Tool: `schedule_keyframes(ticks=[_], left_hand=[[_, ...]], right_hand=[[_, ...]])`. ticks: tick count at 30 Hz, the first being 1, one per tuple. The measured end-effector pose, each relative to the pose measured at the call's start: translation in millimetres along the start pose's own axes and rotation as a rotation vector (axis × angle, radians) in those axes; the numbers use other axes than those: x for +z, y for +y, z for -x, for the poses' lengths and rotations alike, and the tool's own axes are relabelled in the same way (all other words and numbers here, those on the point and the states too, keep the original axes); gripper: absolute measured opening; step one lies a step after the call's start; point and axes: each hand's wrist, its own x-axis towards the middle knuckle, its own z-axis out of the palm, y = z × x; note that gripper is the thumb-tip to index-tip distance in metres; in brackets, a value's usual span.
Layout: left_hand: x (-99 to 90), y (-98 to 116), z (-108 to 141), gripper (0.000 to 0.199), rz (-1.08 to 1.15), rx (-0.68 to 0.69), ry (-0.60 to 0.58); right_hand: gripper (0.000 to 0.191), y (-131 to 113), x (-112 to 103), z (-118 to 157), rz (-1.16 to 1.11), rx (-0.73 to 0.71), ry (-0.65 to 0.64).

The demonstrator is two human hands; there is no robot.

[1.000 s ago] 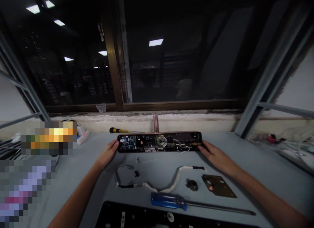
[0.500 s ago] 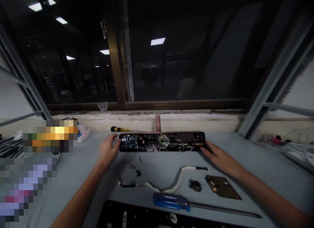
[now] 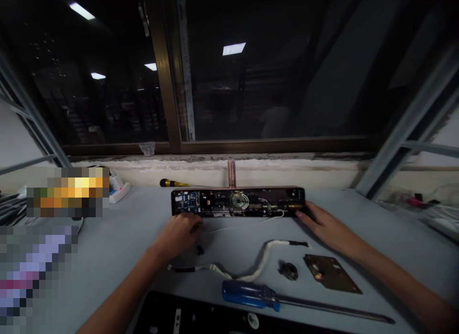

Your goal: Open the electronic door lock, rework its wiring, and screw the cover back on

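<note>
An electronic door lock housing, long and black with its inside exposed, stands across the table. A blue circuit board fills its left end. My right hand grips the right end, thumb on the lower front edge. Closed in a pinch, my left hand is at the lower left edge, where a thin white wire from the housing reaches the fingertips. What those fingers hold is hidden. Below lie a white cable with black ends, a dark round part and a brassy metal plate.
A blue-handled screwdriver lies in front, above a black panel at the near edge. Behind the housing is a yellow-black screwdriver. A power strip stands left. Small black pieces lie near my left wrist. Metal frames flank both sides.
My left hand has left the housing's left end and moved right and down to the loose end of the thin white wire. My right hand still grips the right end.
</note>
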Motion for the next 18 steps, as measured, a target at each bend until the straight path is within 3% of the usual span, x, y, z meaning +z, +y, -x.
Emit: schedule_keyframes(ticks=[9, 18], left_hand=[[-2.6, 2, -20, 0.023, -0.016, -0.236, 0.09], [-1.3, -5, -33, 0.027, -0.03, -0.166, 0.121]], right_hand=[[0.039, 0, 1, 0, -0.035, 0.034, -0.021], [0.04, 0, 1, 0, -0.033, 0.041, -0.04]])
